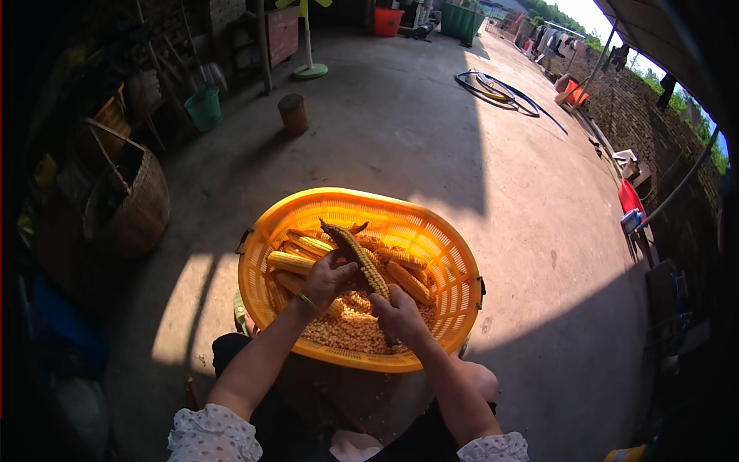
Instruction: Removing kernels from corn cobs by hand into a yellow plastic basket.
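Observation:
A long ear of corn [365,263] is held slantwise above an orange plastic basket [447,248]. My left hand [328,281] grips it from the left, around its middle. At the ear's lower end, my right hand [401,316] is closed in a fist. A narrow dark end [391,339] sticks out below that fist; whether it is a tool handle cannot be told. Several more corn ears [409,282] lie in the basket. Loose corn kernels [346,332] cover its near bottom. The basket sits before me, close to my knees.
A wooden stump [293,114] stands on the concrete floor [375,150] ahead. To the left are a woven basket [135,202] and a green bucket [204,108]. A coiled hose [491,95] lies at the far right, short of a brick wall [626,110]. Farther back stands a pedestal fan [310,69].

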A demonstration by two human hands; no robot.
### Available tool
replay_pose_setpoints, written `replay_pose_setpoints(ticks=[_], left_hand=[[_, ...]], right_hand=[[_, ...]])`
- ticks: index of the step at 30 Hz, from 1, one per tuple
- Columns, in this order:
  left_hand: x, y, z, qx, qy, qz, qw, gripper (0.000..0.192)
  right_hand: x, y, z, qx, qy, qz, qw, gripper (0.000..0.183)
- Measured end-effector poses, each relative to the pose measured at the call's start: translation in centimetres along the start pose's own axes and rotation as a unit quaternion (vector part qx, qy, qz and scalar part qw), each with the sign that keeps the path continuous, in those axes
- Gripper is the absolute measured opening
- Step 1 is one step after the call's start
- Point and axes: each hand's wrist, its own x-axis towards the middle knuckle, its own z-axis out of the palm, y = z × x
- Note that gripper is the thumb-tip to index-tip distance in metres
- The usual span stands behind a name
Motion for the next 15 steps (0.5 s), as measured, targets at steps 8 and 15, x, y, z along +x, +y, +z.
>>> replay_pose_setpoints(ticks=[8,15], left_hand=[[-0.2,-0.2,0.4,0.037,0.009,-0.009,0.999,0.040],[-0.3,-0.3,1.0,-0.006,-0.024,-0.037,0.999,0.035]], right_hand=[[0.4,1.6,0.5,-0.172,0.030,-0.056,0.983,0.029],[0.4,1.3,0.6,-0.131,0.030,-0.053,0.990,0.033]])
